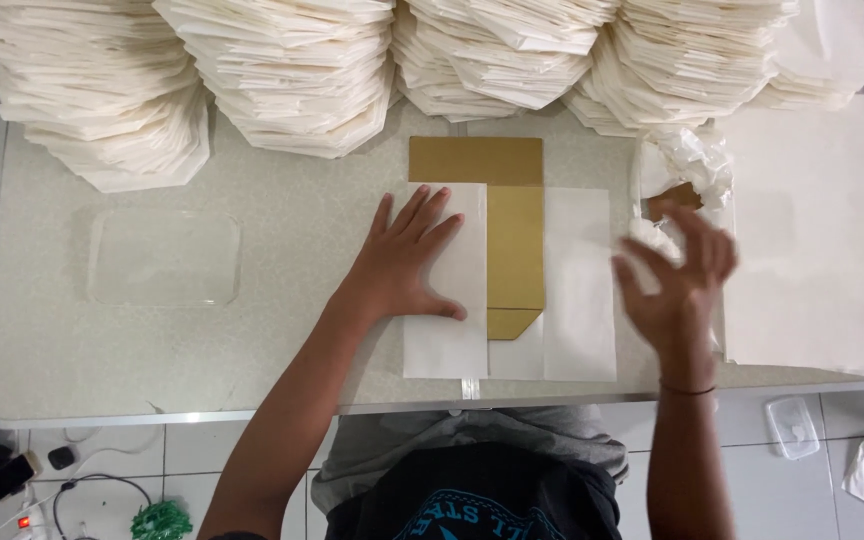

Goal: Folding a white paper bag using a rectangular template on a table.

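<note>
White paper sheet (444, 300) lies folded over gold template (514, 240) on surface (282, 250) | left hand (407, 262) flat on its left flap, fingers (422, 212) spread, released | right hand (680, 285) raised beside right flap, blurred, fingers loose, grasping nothing

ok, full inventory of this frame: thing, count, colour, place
stacks of folded paper bags: five, cream, along table's far edge
gold card template: one, centre, white paper sheet folded over its left side, another flap at its right
pile of flat white sheets: one, table's right
crumpled white plastic wrap: one, beside that pile
clear plastic tray: one, table's left
speckled grey table: one
clear lidded tub: one, floor right
cables: floor left
left hand: flat, pressing the folded sheet
right hand: open, blurred, lifted over table's right side
</note>
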